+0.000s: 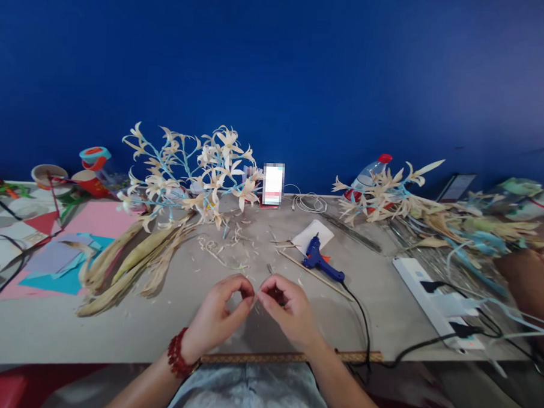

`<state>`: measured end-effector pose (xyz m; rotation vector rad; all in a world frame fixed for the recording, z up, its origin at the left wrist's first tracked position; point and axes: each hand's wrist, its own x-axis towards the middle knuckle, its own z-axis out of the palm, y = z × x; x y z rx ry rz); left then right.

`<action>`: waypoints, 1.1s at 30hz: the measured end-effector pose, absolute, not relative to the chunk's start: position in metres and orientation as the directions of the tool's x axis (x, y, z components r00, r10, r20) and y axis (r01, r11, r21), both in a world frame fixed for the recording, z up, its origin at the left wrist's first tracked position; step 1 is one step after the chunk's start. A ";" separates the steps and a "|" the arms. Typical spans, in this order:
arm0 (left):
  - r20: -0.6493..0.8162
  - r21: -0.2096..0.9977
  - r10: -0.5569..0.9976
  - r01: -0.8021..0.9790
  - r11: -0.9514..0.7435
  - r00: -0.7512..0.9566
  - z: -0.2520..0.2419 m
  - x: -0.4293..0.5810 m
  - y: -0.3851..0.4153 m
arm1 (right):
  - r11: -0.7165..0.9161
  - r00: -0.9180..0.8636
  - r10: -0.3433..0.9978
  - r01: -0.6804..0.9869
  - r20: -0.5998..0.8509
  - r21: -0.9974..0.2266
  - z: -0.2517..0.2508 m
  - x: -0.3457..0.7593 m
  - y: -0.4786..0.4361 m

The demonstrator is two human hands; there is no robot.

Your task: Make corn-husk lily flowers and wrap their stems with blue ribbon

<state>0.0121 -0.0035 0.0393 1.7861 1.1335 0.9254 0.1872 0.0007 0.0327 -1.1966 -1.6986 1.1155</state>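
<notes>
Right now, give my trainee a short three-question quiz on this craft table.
1. True or false: the blue glue gun lies right of the right hand.
2. Which wrist wears the red bead bracelet: A left, B right?
3. Fill in: the husk-flower branch has pale ____ stems.

Key: 1 true; 2 A; 3 blue. The left hand and the right hand meet fingertip to fingertip, pinching something too small to tell.

Both forearms bare, no sleeves. Left hand (pixel 217 313): dark red beaded bracelet (pixel 176 353) at wrist. Right hand (pixel 288 310): nothing worn. Pale blue denim (pixel 250 392) just below bracelet, lap level.
</notes>
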 end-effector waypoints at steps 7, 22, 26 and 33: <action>0.193 0.934 0.957 0.258 -0.247 0.216 0.033 0.020 -0.008 | 0.193 -0.133 0.975 0.107 0.178 -0.975 0.029 0.181 -0.006; 0.337 0.812 0.936 0.472 -0.344 0.103 0.025 0.016 -0.008 | 0.525 -0.040 0.848 0.206 0.529 -0.826 0.024 0.182 -0.016; 0.326 0.870 0.935 0.340 -0.356 0.142 0.034 0.017 -0.008 | 0.443 -0.049 0.896 0.187 0.442 -0.877 0.025 0.183 -0.014; 0.448 0.756 0.872 0.438 -0.487 0.197 0.042 0.029 -0.009 | 0.528 -0.035 0.845 0.208 0.533 -0.823 0.026 0.177 -0.016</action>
